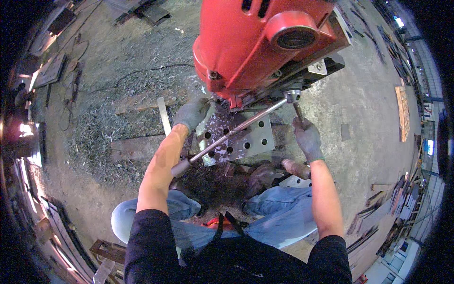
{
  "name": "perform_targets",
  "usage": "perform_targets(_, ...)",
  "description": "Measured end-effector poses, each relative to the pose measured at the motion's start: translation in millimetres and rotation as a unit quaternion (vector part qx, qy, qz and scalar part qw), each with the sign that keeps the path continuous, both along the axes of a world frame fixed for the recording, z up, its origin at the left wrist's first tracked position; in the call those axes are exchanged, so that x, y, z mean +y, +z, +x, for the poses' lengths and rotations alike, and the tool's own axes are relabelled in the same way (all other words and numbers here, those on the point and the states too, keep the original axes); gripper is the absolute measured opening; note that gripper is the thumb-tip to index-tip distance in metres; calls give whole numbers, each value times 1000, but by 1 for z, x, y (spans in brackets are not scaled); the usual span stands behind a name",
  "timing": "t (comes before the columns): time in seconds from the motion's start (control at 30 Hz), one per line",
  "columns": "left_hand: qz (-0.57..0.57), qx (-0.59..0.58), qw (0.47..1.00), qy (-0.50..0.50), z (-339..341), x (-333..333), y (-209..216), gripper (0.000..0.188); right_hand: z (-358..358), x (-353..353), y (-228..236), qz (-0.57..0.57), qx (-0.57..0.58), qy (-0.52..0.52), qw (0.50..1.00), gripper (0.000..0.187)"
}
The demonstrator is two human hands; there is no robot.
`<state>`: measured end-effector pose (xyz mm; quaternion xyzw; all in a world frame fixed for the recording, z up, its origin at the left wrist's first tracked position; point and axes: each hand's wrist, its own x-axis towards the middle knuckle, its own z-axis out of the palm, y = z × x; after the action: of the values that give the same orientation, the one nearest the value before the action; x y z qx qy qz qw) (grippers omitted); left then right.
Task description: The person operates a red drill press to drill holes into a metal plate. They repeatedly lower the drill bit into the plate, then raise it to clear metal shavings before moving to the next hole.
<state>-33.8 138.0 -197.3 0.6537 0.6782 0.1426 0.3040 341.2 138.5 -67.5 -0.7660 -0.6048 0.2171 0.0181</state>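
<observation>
Red drill point(255, 57) over holed plate point(254, 136); looks heavy, rigid, best worked by lever ends. Right hand point(308, 139) closed round short lever point(297, 112). Left hand point(192, 114) beside drill's lower front; can't tell if gripping.

Grey-brown concrete floor point(359, 161), curled metal shavings point(92, 142) strewn over its left part, flat brownish strips point(137, 146) running under a holed metal plate point(254, 135), thin dark cable point(156, 67) beyond, light wooden piece point(403, 113) at far right, long flat scraps point(373, 210) at lower right.
</observation>
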Motion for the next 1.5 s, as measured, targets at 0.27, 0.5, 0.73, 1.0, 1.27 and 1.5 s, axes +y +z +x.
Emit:
perform_targets(0.27,7,39,999,-12,10,0,-38,43,21,1,-26,48,23,19,998,54)
perform_targets(0.5,-10,40,998,-37,1,23,-61,35,21,0,-25,61,21,5,998,48)
perform_targets(0.73,-36,37,996,-68,-3,19,-69,37,23,3,-32,49,30,-7,998,42)
perform_targets(1.0,-38,-66,997,8,-33,7,24,44,23,0,-27,40,65,-5,997,41)
perform_targets(1.27,78,-29,971,223,-11,-48,-37,43,19,3,-21,-13,107,-18,994,40)
perform_targets(1.5,17,-217,934,282,62,-136,-87,36,33,6,29,64,-119,43,990,52)
